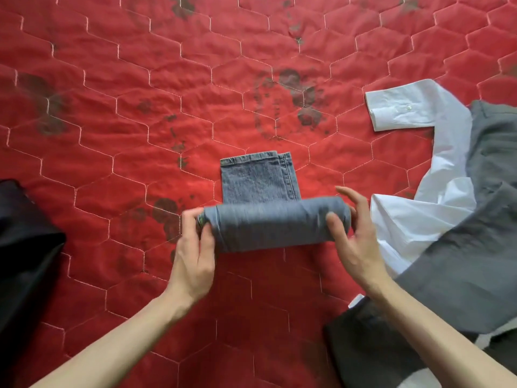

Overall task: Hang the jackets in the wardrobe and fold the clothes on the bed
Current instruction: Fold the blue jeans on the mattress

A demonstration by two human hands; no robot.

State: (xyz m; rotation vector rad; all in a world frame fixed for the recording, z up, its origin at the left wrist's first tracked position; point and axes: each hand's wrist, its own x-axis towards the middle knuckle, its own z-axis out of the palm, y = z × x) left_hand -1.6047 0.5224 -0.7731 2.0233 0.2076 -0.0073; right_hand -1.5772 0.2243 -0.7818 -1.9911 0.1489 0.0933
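Red bedspread (pixel 112 135), rolled jeans (pixel 274 225), black cloth (pixel 22 247) cropped

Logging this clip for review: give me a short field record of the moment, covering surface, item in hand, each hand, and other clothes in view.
surface: red quilted bedcover with dark blotches
item in hand: blue jeans, rolled up most of the way, hem end lying flat beyond the roll
left hand: grips the roll's left end
right hand: fingers spread at the roll's right end, thumb on the denim
other clothes: white shirt and grey garment at right, black garment at left edge
stage: jeans roll unfinished
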